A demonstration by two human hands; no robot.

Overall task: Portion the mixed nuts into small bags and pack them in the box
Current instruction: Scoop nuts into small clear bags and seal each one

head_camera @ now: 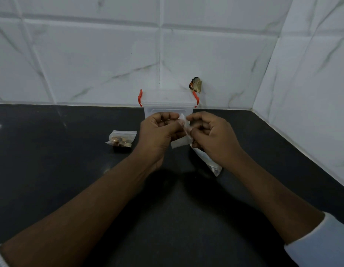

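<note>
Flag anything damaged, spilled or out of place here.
A dark, scorched-looking ragged patch mars the white marble-pattern wall tile just behind the clear plastic box with orange clasps. Nothing looks spilled on the black counter.

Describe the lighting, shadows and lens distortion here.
Head view: dim, cool, even light; the wide lens bows the joints of the wall tiles and the counter edge; a soft shadow pools on the counter under the forearms; a faint glint at far left; the clear small bag nearly vanishes against the translucent box.
</note>
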